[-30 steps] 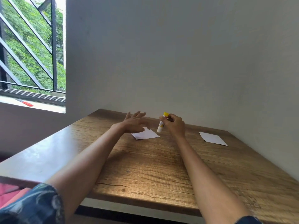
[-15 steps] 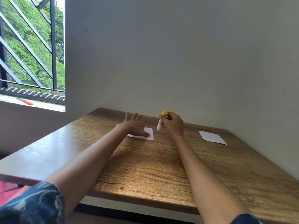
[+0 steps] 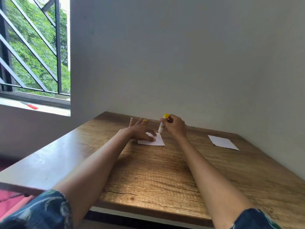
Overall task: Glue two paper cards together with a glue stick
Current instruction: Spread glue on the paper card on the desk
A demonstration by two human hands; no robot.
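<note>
Working outward from near table [image 3: 148, 184] edge; card under the hands taken as landmark.

Left hand [image 3: 140, 131]: lying flat on landmark card [image 3: 157, 141], fingers spread and straight, thumb side pressing the sheet to the wood. Gripping nothing. Probable reason: pinning the card so it cannot slide or lift under a glue stroke.

Right hand [image 3: 175, 125]: just right of landmark card, fingers curled round glue stick [image 3: 162, 123]. Stick tilted, yellow end up, lower tip at the card's far right corner; contact with paper not resolvable. Probable reason for tilt: presenting the working end to the paper.

Small yellow piece [image 3: 144, 120] just beyond the left fingers, possibly the cap; too small to confirm.

Second card [image 3: 222, 142]: well right of landmark card, flat on the table, untouched. Presumably parked clear of glue until needed.

Containers: none seen.
</note>
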